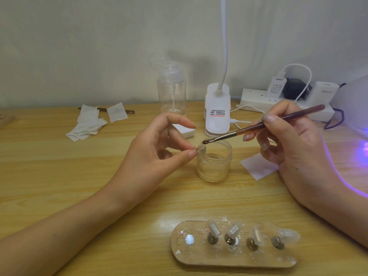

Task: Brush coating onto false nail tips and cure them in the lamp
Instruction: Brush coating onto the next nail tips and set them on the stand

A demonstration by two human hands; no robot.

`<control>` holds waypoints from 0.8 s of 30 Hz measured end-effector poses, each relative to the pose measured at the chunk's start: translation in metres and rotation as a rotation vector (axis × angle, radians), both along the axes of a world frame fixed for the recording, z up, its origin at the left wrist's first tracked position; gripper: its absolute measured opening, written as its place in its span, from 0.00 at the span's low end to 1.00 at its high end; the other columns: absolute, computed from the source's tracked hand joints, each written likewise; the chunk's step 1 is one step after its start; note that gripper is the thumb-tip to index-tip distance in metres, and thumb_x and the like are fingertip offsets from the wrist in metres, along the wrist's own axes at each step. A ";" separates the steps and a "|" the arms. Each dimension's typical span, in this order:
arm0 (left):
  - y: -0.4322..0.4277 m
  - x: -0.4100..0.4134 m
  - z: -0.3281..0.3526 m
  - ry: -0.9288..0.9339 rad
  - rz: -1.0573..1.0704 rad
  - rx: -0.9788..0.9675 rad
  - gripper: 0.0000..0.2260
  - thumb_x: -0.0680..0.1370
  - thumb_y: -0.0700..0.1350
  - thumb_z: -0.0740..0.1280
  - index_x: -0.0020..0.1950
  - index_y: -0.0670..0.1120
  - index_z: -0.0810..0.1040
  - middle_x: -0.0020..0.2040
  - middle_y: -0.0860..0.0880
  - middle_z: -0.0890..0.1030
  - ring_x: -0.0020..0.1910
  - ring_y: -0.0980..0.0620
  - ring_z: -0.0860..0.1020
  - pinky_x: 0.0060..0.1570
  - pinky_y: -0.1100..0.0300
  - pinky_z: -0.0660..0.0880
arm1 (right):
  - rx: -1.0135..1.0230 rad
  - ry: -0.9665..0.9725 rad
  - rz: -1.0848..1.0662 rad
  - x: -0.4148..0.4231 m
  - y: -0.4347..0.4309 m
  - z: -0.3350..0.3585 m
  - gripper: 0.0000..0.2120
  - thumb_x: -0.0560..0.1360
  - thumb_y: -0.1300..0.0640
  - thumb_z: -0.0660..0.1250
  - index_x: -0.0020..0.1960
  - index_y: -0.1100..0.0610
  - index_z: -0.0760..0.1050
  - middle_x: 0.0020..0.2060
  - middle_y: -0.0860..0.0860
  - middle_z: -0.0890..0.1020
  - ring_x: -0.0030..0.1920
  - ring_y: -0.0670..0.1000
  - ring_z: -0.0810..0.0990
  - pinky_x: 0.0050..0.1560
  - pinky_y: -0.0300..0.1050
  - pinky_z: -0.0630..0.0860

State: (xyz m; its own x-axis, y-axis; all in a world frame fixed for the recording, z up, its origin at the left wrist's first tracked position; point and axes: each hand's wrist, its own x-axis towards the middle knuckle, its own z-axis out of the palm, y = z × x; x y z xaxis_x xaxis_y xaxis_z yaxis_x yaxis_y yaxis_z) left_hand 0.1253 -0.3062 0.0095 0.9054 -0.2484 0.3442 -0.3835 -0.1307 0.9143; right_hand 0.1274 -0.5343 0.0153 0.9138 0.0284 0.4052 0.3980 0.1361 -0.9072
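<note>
Brown brush (249, 128) gripped by right hand (294, 148) | left hand (157, 154) pinches blurry nail tip (201, 150) | curing lamp (352, 104) cropped

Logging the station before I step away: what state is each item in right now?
jar: uncapped, upright
brush: gripped by right hand, bristles over jar mouth
nail tip: pinched by left hand at jar rim
board: four tips mounted, one mount bare
curing lamp: lit violet
</note>
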 end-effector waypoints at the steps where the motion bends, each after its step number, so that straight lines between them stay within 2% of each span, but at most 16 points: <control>1: 0.000 0.000 0.000 -0.001 0.000 0.001 0.16 0.74 0.35 0.74 0.58 0.48 0.77 0.38 0.53 0.81 0.42 0.59 0.81 0.36 0.62 0.73 | -0.005 -0.009 0.018 0.000 0.001 0.000 0.10 0.77 0.55 0.64 0.38 0.46 0.72 0.35 0.54 0.84 0.30 0.47 0.70 0.26 0.34 0.65; 9: 0.001 0.001 -0.001 -0.009 0.000 0.008 0.17 0.73 0.35 0.74 0.58 0.49 0.77 0.39 0.53 0.81 0.42 0.59 0.81 0.35 0.63 0.73 | -0.036 0.032 -0.032 0.001 0.000 -0.002 0.08 0.77 0.55 0.64 0.39 0.49 0.71 0.34 0.55 0.83 0.29 0.48 0.67 0.26 0.34 0.64; 13: 0.001 0.002 -0.001 -0.011 -0.004 0.006 0.17 0.73 0.35 0.75 0.58 0.49 0.77 0.40 0.51 0.82 0.43 0.59 0.82 0.35 0.65 0.73 | -0.007 -0.015 0.015 0.000 0.000 -0.001 0.09 0.78 0.55 0.64 0.39 0.47 0.72 0.35 0.55 0.84 0.29 0.48 0.68 0.26 0.34 0.65; 17: 0.001 0.002 -0.001 -0.010 0.001 0.006 0.17 0.73 0.36 0.75 0.58 0.49 0.77 0.40 0.52 0.82 0.42 0.59 0.81 0.36 0.65 0.73 | -0.041 -0.002 0.021 0.000 0.002 -0.001 0.08 0.77 0.54 0.65 0.39 0.48 0.72 0.35 0.55 0.84 0.30 0.51 0.66 0.25 0.35 0.64; 21: 0.001 0.002 -0.001 -0.009 0.008 0.005 0.17 0.73 0.36 0.75 0.58 0.49 0.77 0.40 0.51 0.83 0.42 0.59 0.82 0.35 0.64 0.73 | -0.040 0.043 -0.049 0.001 0.000 -0.002 0.08 0.78 0.56 0.65 0.40 0.51 0.70 0.34 0.56 0.83 0.29 0.48 0.66 0.26 0.34 0.64; 24: 0.001 0.002 -0.002 -0.009 0.011 0.005 0.17 0.73 0.36 0.75 0.58 0.48 0.77 0.40 0.51 0.82 0.42 0.58 0.82 0.36 0.62 0.73 | -0.020 0.038 -0.046 0.001 -0.001 -0.002 0.11 0.79 0.57 0.64 0.39 0.49 0.71 0.33 0.55 0.83 0.29 0.47 0.67 0.26 0.34 0.63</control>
State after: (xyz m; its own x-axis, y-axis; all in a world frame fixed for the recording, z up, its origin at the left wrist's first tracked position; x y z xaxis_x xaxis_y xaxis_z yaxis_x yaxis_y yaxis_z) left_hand 0.1275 -0.3054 0.0080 0.9049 -0.2400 0.3514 -0.3905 -0.1401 0.9099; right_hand 0.1283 -0.5353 0.0132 0.9291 -0.0061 0.3698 0.3685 0.0999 -0.9242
